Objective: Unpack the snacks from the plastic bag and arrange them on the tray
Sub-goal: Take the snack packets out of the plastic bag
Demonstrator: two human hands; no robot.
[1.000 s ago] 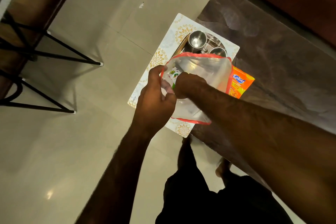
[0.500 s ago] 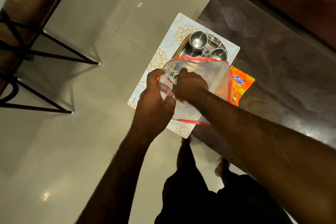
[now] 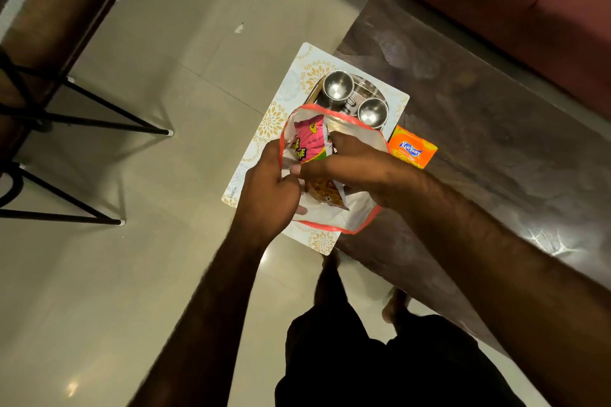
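The room is dim and warm-toned. Overhead light throws glare spots on the floor (image 3: pixel 71 388) tiles and a bright streak on the dark table (image 3: pixel 545 241). Stool legs (image 3: pixel 109 116) cast soft shadows. The 2 steel cups (image 3: pixel 338 85) gleam. Forearms near the lower edge look stretched and soft.

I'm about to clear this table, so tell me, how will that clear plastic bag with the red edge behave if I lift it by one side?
The plastic bag looks thin and creased, so it will probably sag and fold. The pink snack packet sits loose near its open mouth and might slide out if tipped. It seems light.
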